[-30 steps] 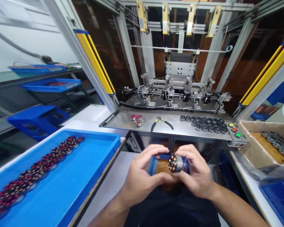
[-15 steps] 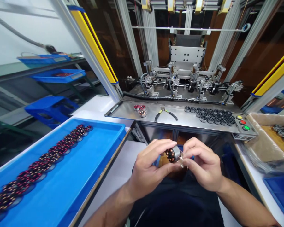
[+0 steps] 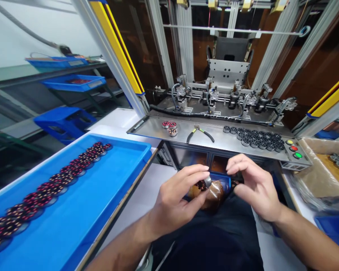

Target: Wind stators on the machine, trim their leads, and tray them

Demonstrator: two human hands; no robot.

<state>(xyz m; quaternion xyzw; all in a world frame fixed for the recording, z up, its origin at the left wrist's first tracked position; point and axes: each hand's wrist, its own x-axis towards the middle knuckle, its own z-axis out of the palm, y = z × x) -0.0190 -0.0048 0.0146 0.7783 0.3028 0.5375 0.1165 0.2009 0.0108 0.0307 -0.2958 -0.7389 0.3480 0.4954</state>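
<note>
Pinched a metal-ringed core [image 3: 208, 183] in the half-closed left hand [image 3: 176, 195], on the near side of the pliers [image 3: 203, 133] — held the right hand [image 3: 255, 186] loosely spread, gripping nothing visible, nearer and rightward of them.

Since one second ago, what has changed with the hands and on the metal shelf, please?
The right hand has come away from the wound part and moved right, its fingers now open. The left hand keeps holding the part. The pliers and black parts on the metal shelf stayed.
</note>
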